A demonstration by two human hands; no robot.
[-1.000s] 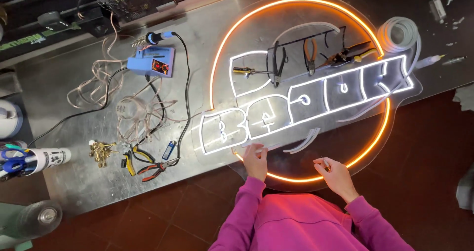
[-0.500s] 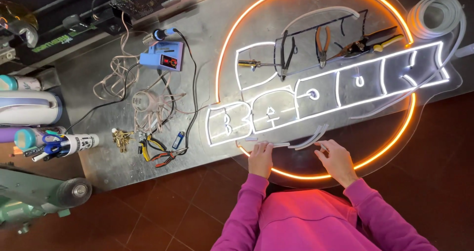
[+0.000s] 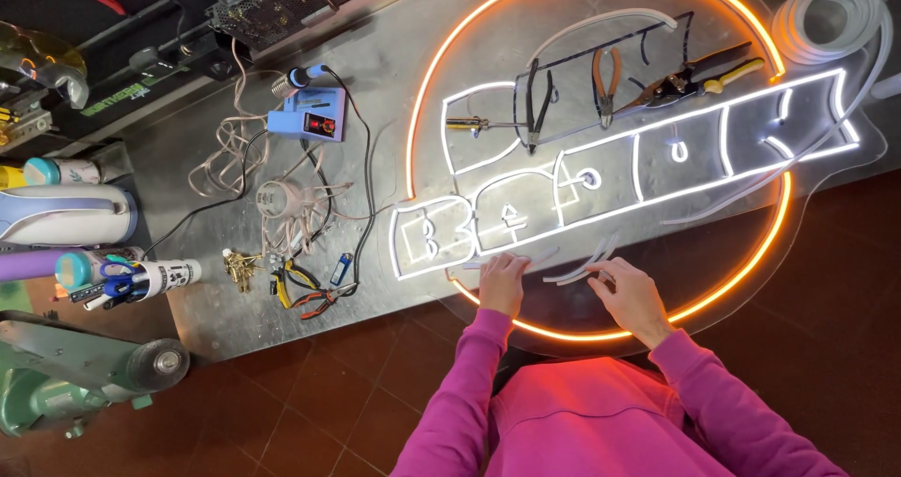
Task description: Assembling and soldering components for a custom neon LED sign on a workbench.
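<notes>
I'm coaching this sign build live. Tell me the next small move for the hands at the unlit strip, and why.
Probably press the unlit strip down along its curve with both hands. The left hand and right hand sit at its two ends, just above the glowing orange ring, and the piece looks dark and loose beside the lit white lettering.

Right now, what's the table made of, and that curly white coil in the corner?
The table looks like dull grey sheet metal: it is scuffed and gives soft reflections. The white coil seems to be flexible silicone or plastic strip, since it is smooth, matte and bends in loops.
</notes>
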